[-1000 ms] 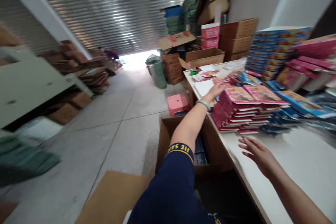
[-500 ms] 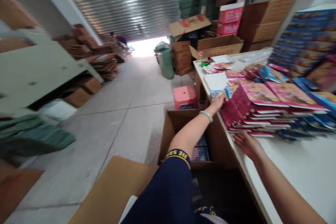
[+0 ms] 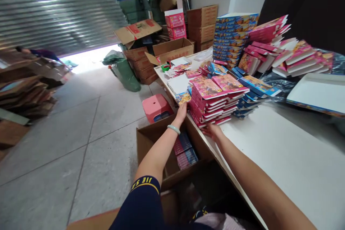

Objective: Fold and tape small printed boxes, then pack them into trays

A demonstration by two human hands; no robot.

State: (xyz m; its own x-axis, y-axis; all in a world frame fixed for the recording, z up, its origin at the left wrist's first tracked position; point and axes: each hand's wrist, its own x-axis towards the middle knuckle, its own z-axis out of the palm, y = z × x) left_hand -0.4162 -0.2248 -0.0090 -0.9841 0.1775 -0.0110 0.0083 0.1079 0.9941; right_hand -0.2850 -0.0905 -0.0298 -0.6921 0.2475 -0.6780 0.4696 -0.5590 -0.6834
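Observation:
A tall stack of folded pink cartons point(image 3: 206, 88) stands near the left edge of the white table point(image 3: 272, 140). My left hand point(image 3: 181, 110), a pale bangle on its wrist, is at the stack's left side, just below a small blue and yellow packet point(image 3: 183, 97). Its fingers look stretched out, partly hidden. At the stack's lower front edge is my right hand point(image 3: 212, 131), fingers extended against the bottom cartons. A second pink pile point(image 3: 229, 83) adjoins on the right, with blue cartons point(image 3: 258, 85) beyond.
Below the table edge, an open cardboard box point(image 3: 159, 129) holds wrapped pink and blue packs point(image 3: 185, 151). Behind it is a pink stool point(image 3: 156, 106). Tall blue cartons point(image 3: 229, 39) and a white tray point(image 3: 320, 90) are farther back. A person point(image 3: 44, 54) bends at far left.
The view has swung right, bringing more of the table into sight. My right hand has come in against the bottom front of the pink stack; my left hand remains beside its left side.

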